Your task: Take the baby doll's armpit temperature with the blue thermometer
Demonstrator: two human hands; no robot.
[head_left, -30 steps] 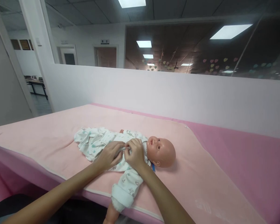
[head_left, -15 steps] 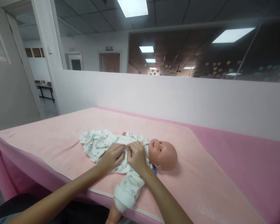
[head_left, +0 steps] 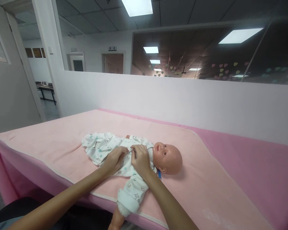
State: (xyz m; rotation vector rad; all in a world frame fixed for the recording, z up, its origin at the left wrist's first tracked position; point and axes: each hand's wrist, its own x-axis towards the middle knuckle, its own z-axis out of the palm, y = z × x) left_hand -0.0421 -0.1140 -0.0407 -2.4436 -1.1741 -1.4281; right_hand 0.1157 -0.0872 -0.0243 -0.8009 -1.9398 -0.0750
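Note:
A baby doll point(head_left: 169, 158) lies on its back on a pink-covered table, its head to the right. It wears a white printed outfit point(head_left: 98, 148), and one sleeve point(head_left: 132, 195) reaches over the near edge with the doll's hand below it. My left hand point(head_left: 115, 159) rests on the front of the outfit, its fingers closed on the cloth near the middle. Close beside it, my right hand point(head_left: 141, 159) pinches the cloth at the chest. The fingertips of both hands nearly meet. A blue piece point(head_left: 159, 174) shows beside the doll's neck.
The peach sheet point(head_left: 201, 191) lies over a brighter pink cover point(head_left: 261, 159). Behind the table stands a white half wall point(head_left: 158, 99) with windows above. On the left are an open door point(head_left: 12, 73) and a dark desk point(head_left: 46, 88) in another room.
My left hand's fingers have drawn slightly back and curled, and a little more of the cloth shows between the two hands. The doll lies as before.

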